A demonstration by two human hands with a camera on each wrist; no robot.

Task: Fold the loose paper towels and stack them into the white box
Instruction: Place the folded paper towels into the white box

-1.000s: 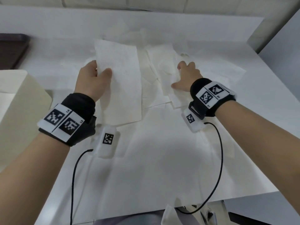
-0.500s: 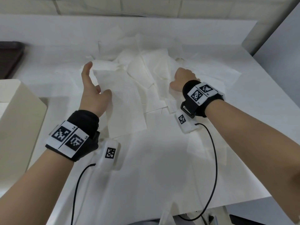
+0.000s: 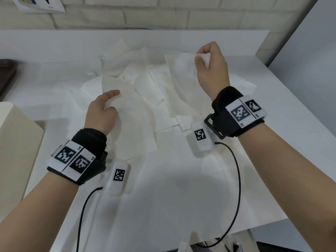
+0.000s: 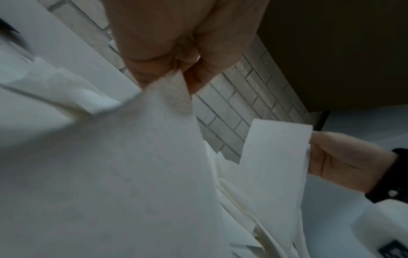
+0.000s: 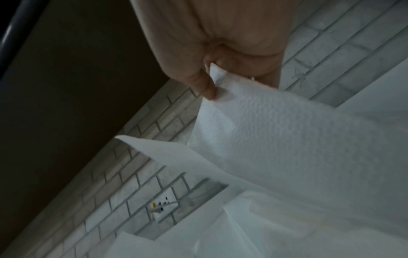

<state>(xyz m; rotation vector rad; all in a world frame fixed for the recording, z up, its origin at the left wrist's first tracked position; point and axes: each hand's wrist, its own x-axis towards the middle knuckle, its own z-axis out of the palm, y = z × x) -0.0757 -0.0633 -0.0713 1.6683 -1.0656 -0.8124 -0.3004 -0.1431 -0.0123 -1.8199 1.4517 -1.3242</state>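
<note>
A loose pile of white paper towels [image 3: 145, 84] lies on the white table [image 3: 181, 206]. My left hand [image 3: 112, 100] hangs low over the pile's near left and pinches the edge of one folded paper towel [image 3: 132, 128] between thumb and fingers. The left wrist view shows that pinch [image 4: 181, 76] on the towel [image 4: 132, 157]. My right hand [image 3: 202, 55] is raised at the far right, pinching the corner of a second paper towel [image 3: 181, 79] that hangs down to the pile. The right wrist view shows this hand [image 5: 212, 83] and its sheet [image 5: 276, 131]. The white box [image 3: 16, 142] stands at the left edge.
A brick wall [image 3: 163, 17] runs behind the table with a printed sheet [image 3: 40, 4] pinned at top left. A dark object [image 3: 7, 75] sits at the far left. Black cables [image 3: 234, 188] trail from both wrists. The table edge [image 3: 272, 222] runs near right.
My right hand has risen from the pile and drawn one towel up by its corner. My left hand has come lower and nearer, its thumb now pressed onto its towel.
</note>
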